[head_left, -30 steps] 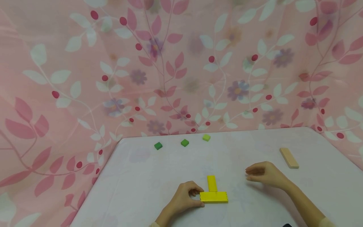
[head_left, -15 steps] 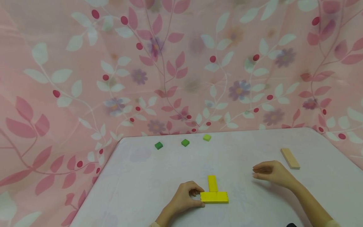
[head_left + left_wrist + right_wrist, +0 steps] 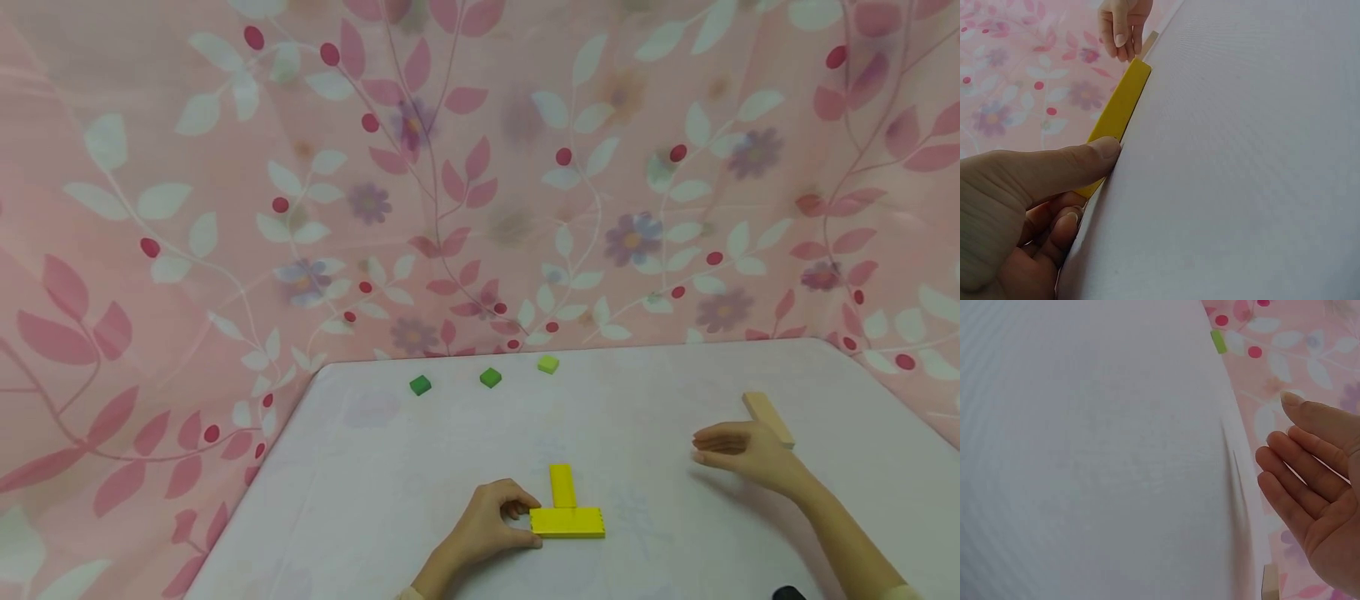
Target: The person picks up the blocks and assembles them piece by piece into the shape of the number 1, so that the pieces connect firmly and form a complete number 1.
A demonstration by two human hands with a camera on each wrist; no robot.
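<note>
My left hand (image 3: 491,521) pinches the left end of a flat yellow block (image 3: 567,523), thumb on the near side and fingers on the far side. The left wrist view shows that thumb lying along the block's long side (image 3: 1124,100). A second yellow block (image 3: 562,486) touches the middle of the first one's far edge, forming a T. Over on the right, my right hand (image 3: 757,457) hovers above the table, holding nothing, its fingers loosely bent and apart from the thumb. Nearest to it lies a plain wooden plank (image 3: 765,414), partly covered by the hand in the head view.
Toward the back edge of the white-covered table (image 3: 375,467) sit a dark green block (image 3: 420,385), a mid-green block (image 3: 491,377) and a lime block (image 3: 548,364). A pink floral cloth (image 3: 480,208) hangs behind. Some black object (image 3: 789,593) shows at the bottom edge.
My right hand has moved rightward, away from the yellow blocks and toward the wooden plank, now overlapping it in view. The left hand and both yellow blocks have stayed in place.
</note>
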